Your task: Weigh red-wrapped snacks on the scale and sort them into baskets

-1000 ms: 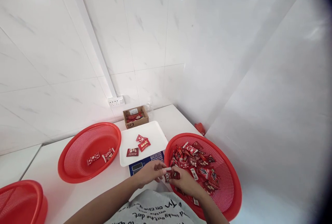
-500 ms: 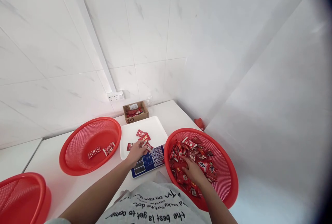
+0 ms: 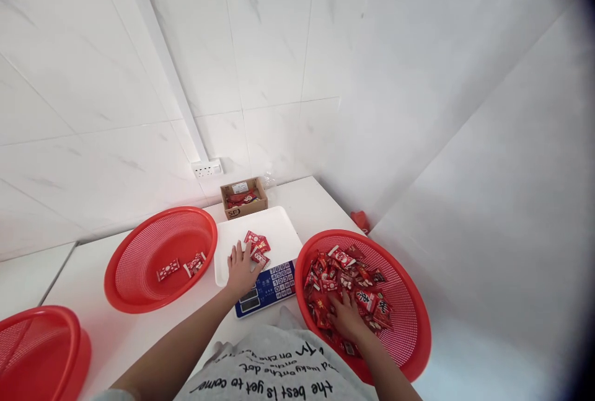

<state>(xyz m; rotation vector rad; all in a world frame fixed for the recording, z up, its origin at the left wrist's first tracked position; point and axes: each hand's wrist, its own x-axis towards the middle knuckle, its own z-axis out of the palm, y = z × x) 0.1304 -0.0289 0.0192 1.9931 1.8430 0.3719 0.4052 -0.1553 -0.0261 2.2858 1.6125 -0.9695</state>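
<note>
My left hand (image 3: pixel 242 266) lies flat with fingers spread on the white pan of a digital scale (image 3: pixel 279 232), touching the red candy packets (image 3: pixel 257 245) that rest there. My right hand (image 3: pixel 346 318) is down among the many red wrapped candies (image 3: pixel 349 278) in the red mesh basket (image 3: pixel 413 320) on the right; whether its fingers grip a packet is hidden. The scale's blue keypad (image 3: pixel 279 280) faces me.
A second red basket (image 3: pixel 139 292) on the left holds two or three packets (image 3: pixel 168 269). A third red basket (image 3: pixel 44 351) sits at the bottom left. A small cardboard box (image 3: pixel 243 197) with red packets stands behind the scale, below a wall socket (image 3: pixel 207 169).
One second ago both hands held a packet together near the scale's front. My left hand has since moved onto the scale pan and spread out; my right hand went into the right basket.
</note>
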